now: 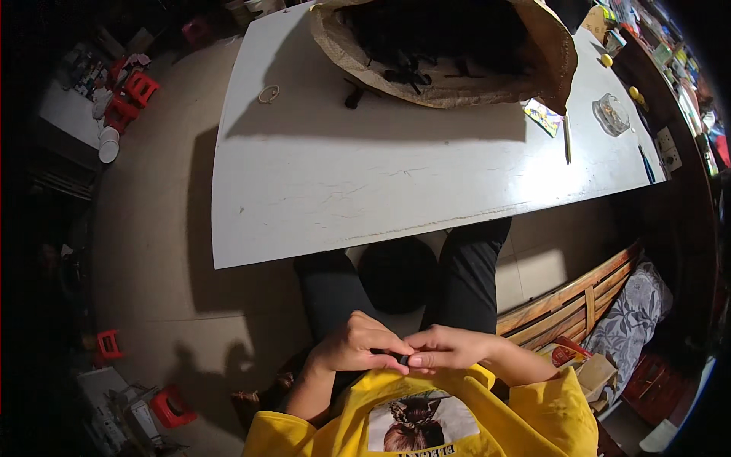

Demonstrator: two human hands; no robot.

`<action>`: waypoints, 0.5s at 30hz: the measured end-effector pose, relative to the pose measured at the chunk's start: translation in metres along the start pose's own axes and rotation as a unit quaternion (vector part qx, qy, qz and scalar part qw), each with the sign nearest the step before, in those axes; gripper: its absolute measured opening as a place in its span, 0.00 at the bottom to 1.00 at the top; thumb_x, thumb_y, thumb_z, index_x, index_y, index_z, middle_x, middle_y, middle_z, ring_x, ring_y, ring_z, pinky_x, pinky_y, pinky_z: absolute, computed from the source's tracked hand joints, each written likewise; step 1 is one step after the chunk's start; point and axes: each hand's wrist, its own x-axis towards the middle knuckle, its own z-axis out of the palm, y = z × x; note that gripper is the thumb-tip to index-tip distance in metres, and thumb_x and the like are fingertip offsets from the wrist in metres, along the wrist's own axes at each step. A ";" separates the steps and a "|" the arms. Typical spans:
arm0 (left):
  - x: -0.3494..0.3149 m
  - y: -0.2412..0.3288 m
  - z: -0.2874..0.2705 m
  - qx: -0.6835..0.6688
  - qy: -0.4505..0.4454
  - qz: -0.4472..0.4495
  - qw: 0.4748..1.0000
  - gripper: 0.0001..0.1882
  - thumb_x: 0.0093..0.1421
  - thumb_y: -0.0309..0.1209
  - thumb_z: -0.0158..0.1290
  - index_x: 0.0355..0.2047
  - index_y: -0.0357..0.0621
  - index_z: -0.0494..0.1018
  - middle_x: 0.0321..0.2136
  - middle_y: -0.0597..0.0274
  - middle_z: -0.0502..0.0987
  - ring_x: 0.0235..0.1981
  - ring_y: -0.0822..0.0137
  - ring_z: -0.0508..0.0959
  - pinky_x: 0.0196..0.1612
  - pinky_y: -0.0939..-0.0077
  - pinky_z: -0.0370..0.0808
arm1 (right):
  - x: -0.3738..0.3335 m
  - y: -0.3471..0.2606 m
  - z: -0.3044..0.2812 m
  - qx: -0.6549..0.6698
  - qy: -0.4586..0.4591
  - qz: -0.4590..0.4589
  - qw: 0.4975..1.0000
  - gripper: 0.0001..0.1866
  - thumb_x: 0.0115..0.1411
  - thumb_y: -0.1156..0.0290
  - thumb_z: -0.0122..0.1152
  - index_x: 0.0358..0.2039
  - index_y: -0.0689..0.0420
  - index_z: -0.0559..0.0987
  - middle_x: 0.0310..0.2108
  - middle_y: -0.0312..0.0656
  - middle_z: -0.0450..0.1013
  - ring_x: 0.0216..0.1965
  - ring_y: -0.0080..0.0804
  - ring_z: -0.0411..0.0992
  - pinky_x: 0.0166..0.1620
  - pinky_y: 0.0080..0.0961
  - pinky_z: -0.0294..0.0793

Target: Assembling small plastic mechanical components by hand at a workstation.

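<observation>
My left hand (364, 343) and my right hand (445, 347) meet just above my lap, in front of my yellow shirt. Between their fingertips is a small black piece (403, 359), mostly hidden by the fingers; its kind cannot be made out. Both hands are closed in a pinch around it. On the far side of the white table (327, 179) an open tan sack (449, 95) lies with its mouth toward me, full of dark, soft-looking black pieces (407, 76). One loose black piece (353, 97) rests on the tabletop beside the sack's rim.
A pale ring-shaped band (268, 94) lies at the table's far left. Toward the right are a colourful packet (542, 118), a thin stick (567, 141) and a glass ashtray (611, 114). A slatted wooden bench (563, 305) stands to my right, red stools (172, 406) to my left.
</observation>
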 end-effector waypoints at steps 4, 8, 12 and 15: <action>0.001 -0.001 -0.002 0.005 0.010 0.004 1.000 0.12 0.43 0.32 0.63 0.27 0.41 0.77 0.15 0.62 0.75 0.15 0.67 0.75 0.17 0.79 0.67 | 0.003 -0.007 0.005 -0.213 0.095 -0.062 0.970 0.13 0.61 0.63 0.50 0.35 0.63 0.71 0.20 0.46 0.67 0.20 0.40 0.66 0.25 0.22 0.64; -0.003 -0.007 -0.002 0.055 0.167 -0.056 0.983 0.11 0.45 0.33 0.63 0.27 0.40 0.76 0.19 0.64 0.76 0.19 0.74 0.75 0.21 0.81 0.68 | 0.023 -0.035 -0.029 -0.358 0.124 -0.102 0.920 0.12 0.58 0.65 0.53 0.36 0.61 0.72 0.27 0.46 0.68 0.30 0.43 0.68 0.34 0.29 0.67; -0.010 -0.009 -0.001 -0.122 0.265 -0.166 0.942 0.14 0.51 0.38 0.59 0.27 0.40 0.72 0.22 0.66 0.73 0.18 0.80 0.69 0.21 0.88 0.65 | 0.079 -0.073 -0.083 -0.576 0.327 -0.179 0.727 0.17 0.52 0.68 0.57 0.43 0.57 0.70 0.44 0.49 0.65 0.47 0.47 0.63 0.49 0.36 0.63; -0.008 -0.007 0.008 -0.284 0.317 -0.224 0.877 0.12 0.56 0.36 0.48 0.25 0.39 0.68 0.24 0.62 0.69 0.21 0.79 0.65 0.22 0.89 0.62 | 0.132 -0.086 -0.139 -0.673 0.449 -0.188 0.556 0.22 0.52 0.72 0.53 0.49 0.56 0.67 0.52 0.49 0.61 0.52 0.49 0.60 0.53 0.38 0.61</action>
